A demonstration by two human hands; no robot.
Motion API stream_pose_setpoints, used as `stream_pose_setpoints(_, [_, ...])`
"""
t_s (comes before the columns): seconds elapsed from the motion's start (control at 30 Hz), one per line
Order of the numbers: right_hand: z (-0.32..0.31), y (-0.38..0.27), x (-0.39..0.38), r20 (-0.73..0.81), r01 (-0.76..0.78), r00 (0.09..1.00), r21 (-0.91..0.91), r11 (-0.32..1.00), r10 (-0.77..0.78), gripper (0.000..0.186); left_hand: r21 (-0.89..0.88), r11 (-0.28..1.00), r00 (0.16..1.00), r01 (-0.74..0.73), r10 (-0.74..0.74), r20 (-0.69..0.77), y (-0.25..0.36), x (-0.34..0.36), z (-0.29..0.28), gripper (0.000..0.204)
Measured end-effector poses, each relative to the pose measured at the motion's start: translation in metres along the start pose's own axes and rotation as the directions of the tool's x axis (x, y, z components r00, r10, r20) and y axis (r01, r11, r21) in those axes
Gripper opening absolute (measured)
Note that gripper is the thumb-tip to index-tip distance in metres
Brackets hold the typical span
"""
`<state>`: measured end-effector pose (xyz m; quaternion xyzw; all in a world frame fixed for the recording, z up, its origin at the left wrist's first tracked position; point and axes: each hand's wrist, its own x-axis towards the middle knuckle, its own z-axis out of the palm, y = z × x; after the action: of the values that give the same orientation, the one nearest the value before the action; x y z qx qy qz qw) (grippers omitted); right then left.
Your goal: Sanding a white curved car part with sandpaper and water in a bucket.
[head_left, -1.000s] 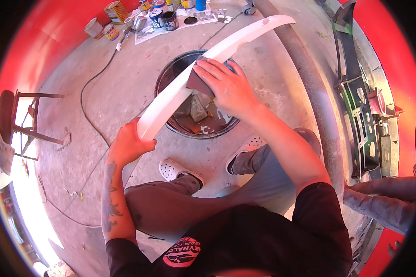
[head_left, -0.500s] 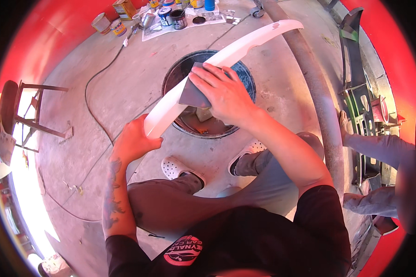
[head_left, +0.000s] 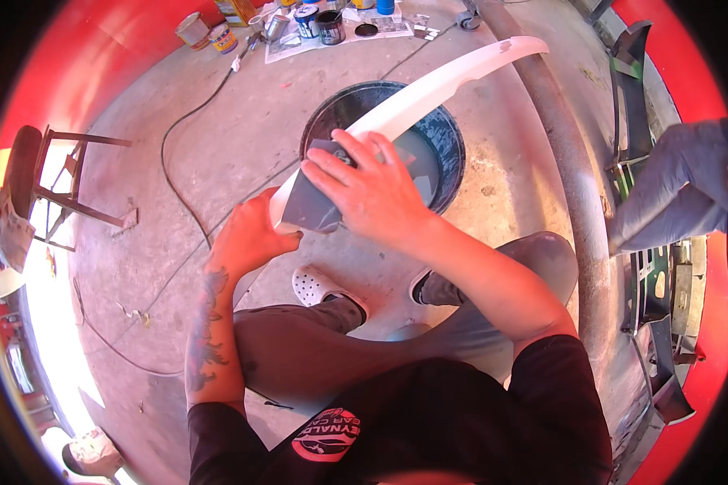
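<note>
nearer the left hand (head_left: 247, 234) than in the earlier frame, the gray sheet (head_left: 306, 204) now lies low on the white strip (head_left: 416, 99). left hand clasps the strip's near end; right hand (head_left: 372, 186) holds the sheet against it, beside the black tub (head_left: 459, 153). rubbing appears unfinished: a discolored patch (head_left: 506, 46) marks the far tip. surface beneath the sheet is hidden.

Over my feed I made out lettering (head_left: 332, 421) on a red emblem (head_left: 325, 443) on the black shirt (head_left: 441, 412), but the cans (head_left: 330, 31) bore illegible labels (head_left: 306, 22).
</note>
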<state>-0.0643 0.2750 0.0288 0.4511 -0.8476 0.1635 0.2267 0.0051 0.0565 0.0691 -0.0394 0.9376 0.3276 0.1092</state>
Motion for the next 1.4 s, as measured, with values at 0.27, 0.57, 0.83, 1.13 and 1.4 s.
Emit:
stream_pose_setpoints(0.27, [-0.001,-0.001,-0.001,0.018,-0.097,0.995,-0.045,0.994,0.097,0.042,0.045,0.998,0.999,0.039,-0.041,0.035,0.013,-0.001,-0.005,0.058])
stream_pose_setpoints(0.57, [-0.015,0.059,-0.011,-0.068,-0.143,0.989,-0.162,0.976,0.134,0.042,0.023,0.998,0.998,0.054,-0.055,0.03,0.006,-0.001,-0.006,0.059])
stream_pose_setpoints(0.83, [-0.001,0.0,-0.014,-0.045,-0.032,0.998,0.054,0.998,0.034,0.048,0.064,0.997,0.999,0.045,-0.046,0.007,0.012,-0.002,0.001,0.056])
stream_pose_setpoints(1.13, [-0.017,0.129,-0.024,-0.053,-0.341,0.94,-0.213,0.916,0.338,0.041,0.117,0.992,0.998,0.052,-0.054,0.021,0.017,0.0,-0.002,0.062])
stream_pose_setpoints(1.4, [-0.013,0.143,-0.021,-0.053,-0.256,0.967,-0.204,0.945,0.251,0.042,0.137,0.989,0.999,0.054,-0.053,-0.01,0.017,-0.003,-0.005,0.06])
